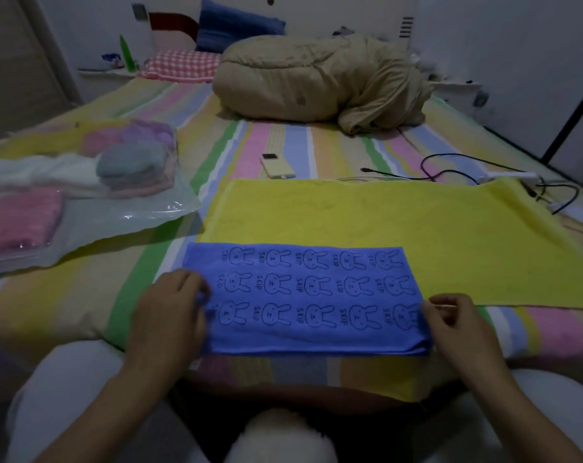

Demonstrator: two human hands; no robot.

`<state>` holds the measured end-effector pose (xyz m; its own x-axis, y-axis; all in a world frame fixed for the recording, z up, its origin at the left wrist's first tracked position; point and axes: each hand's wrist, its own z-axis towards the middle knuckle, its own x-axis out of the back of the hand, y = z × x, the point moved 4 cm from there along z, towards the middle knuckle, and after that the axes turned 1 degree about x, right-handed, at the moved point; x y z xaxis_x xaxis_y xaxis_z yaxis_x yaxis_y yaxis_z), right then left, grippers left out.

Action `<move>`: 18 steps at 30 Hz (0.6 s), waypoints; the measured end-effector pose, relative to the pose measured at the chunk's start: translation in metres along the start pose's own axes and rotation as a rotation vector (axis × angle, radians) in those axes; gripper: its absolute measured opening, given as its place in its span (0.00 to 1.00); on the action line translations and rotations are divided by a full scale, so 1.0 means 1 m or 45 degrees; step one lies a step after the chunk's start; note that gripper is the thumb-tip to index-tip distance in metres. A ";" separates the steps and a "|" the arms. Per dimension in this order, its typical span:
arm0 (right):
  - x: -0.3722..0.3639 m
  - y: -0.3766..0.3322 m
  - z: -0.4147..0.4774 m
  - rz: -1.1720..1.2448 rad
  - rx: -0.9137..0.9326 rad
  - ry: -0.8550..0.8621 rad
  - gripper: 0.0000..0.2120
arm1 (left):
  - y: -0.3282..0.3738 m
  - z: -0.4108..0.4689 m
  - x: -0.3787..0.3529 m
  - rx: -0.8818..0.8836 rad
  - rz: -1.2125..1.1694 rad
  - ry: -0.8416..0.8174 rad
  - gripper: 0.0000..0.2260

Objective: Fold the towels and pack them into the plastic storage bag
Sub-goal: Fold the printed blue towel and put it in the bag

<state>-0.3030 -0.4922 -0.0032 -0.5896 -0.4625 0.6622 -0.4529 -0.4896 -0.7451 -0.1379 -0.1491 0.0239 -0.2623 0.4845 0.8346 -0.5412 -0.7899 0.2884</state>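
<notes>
about midway, judging by the spread on the bed (276,142). already packed: several folded towels (129,165), pink, grey, lilac and white, inside the plastic storage bag (116,222) off to the left. in hand now: the blue towel (303,299) with the rabbit print, folded into a long strip at the near edge, lying partly over the yellow towel (400,235). gripped at both short ends, left hand (169,309) curled on the left end, right hand (457,325) pinching the right end, well apart. left to do, probably: shorten the strip crosswise, slip it into the bag, then fold and pack the yellow one, spread flat behind.
</notes>
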 end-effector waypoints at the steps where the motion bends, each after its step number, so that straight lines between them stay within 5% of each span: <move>1: -0.002 -0.003 0.001 -0.074 -0.018 -0.030 0.13 | 0.018 0.006 -0.005 -0.025 -0.091 0.039 0.10; 6: -0.008 -0.013 0.002 -0.371 -0.065 -0.128 0.23 | 0.086 0.020 -0.063 -0.215 -0.045 -0.068 0.21; 12: -0.015 -0.055 -0.003 0.044 0.012 -0.119 0.21 | 0.078 0.007 -0.114 -0.185 0.131 -0.536 0.38; 15: -0.030 -0.108 -0.006 0.084 0.232 -0.129 0.18 | 0.069 0.022 -0.099 0.018 -0.589 -0.664 0.32; 18: -0.063 -0.162 -0.011 0.157 0.393 -0.207 0.17 | 0.037 0.039 -0.061 0.597 -1.437 -0.408 0.11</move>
<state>-0.1992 -0.3756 0.0749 -0.5019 -0.6313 0.5912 -0.1471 -0.6113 -0.7776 -0.1112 -0.2222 0.0023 0.4003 0.9135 0.0732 0.0150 -0.0864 0.9961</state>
